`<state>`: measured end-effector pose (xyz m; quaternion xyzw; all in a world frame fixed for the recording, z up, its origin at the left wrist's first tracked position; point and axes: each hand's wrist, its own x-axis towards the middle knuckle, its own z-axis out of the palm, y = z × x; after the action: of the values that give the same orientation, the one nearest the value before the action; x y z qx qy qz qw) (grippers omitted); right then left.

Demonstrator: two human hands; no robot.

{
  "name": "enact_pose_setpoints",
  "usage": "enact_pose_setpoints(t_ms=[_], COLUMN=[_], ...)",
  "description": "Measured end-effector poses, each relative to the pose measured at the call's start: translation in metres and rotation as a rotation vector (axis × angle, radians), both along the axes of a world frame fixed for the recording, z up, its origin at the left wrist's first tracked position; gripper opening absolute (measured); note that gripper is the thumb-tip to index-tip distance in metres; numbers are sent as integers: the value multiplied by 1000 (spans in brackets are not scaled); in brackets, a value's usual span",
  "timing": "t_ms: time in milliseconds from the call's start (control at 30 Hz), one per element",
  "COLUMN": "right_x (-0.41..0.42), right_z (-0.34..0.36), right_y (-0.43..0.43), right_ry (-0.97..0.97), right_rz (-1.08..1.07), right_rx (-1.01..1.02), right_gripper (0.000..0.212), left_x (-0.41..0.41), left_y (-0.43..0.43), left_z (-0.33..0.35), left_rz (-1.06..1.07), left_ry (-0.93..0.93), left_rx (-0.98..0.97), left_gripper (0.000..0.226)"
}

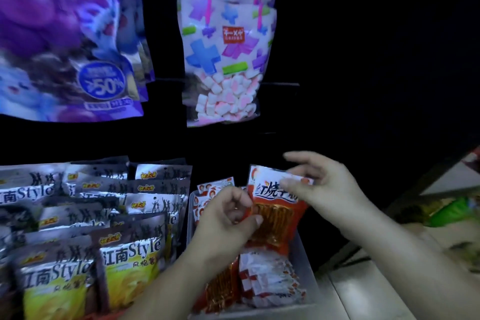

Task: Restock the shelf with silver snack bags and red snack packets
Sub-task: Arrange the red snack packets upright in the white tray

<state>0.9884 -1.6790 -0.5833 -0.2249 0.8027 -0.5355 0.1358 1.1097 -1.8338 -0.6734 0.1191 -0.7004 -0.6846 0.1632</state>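
Left hand (228, 218) pinches a red packet (276, 218) by its edge above the bin (307, 265), hiding others. Blurred right hand (322, 184) covers its top corner, grip unclear. Silver bags (130, 260) are cut off at left.

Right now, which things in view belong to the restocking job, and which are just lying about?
Job: red plastic snack packet pinched by left hand, right hand at its top; red packets in clear plastic tray; silver foil snack bags.
Bystanders: purple hanging pouches; patterned marshmallow bag.

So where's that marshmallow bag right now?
The marshmallow bag hangs at top centre of the head view, right of the purple bags and above the tray of red packets.
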Motion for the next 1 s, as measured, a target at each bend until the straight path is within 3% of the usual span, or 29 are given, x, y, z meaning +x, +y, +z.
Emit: enact_pose_setpoints(t_ms=[67,133,233,367,567,733,867,933,1000], right_x=[25,50,79,101,100,92,86,85,88], right_z=[4,8,9,1,-6,-9,-11,-16,-20], right_y=[6,11,14,11,2,4,11,10,4], right_ry=[-70,-151,-252,-382,-123,-133,-81,-74,-44], right_rz=[-166,-166,-207,-170,-136,67,115,135,176], right_rx=[-92,-118,-126,-201,-173,-74,-17,-1,23], right_gripper=[49,66,79,57,55,74,85,83,78], left_x=[15,28,41,54,72,69,71,68,65], left_y=[7,13,15,19,20,16,15,20,26], left_z=[16,32,42,48,42,34,30,33,33], left_rz=[19,19,41,90,-32,84,250,247,200], left_ry=[29,64,89,50,-77,-106,-225,-118,-75], left_rx=[132,225,220,196,214,82,-497,-484,-295], left_gripper=[33,50,75,76,73,81,88,77,68])
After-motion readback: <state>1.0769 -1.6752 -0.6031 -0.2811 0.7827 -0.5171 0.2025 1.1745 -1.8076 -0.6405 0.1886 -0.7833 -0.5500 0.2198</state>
